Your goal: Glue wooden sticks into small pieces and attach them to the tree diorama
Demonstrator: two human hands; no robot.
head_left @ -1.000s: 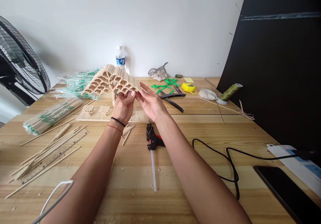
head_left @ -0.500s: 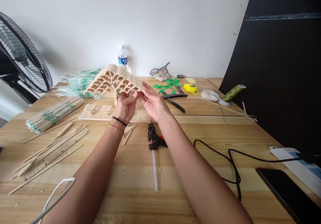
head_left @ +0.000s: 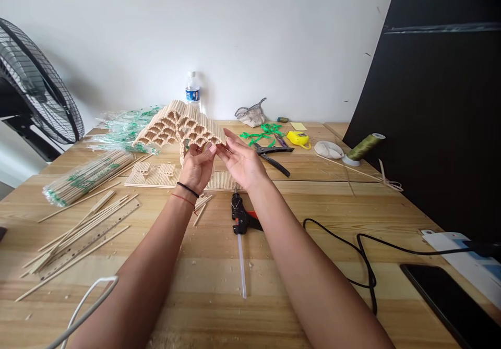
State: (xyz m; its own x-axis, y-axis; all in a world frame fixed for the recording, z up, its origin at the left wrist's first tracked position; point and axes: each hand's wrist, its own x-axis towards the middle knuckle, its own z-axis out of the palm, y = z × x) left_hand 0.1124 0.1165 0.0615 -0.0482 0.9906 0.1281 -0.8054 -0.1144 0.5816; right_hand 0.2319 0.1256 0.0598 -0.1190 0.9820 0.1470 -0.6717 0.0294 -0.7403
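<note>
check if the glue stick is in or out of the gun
Partly in: the glue stick enters the rear of the gun, with a long end sticking out.

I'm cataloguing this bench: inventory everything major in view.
stick model: 1, beige, held
platform: 1, beige, centre
glue gun: 1, black, centre
pliers: 1, black, back
stick bundle: 1, beige, left
loose sticks: several, beige, left
ruler: 1, clear, left
wrappers: several, clear-green, back-left
bottle: 1, clear, back
tape measure: 1, yellow, back
large spool: 1, olive, right
phone: 1, black, right
power strip: 1, white, right
fan: 1, black, left
table: 1, brown, beneath
left hand: 1, bare, centre
right hand: 1, bare, centre
</note>
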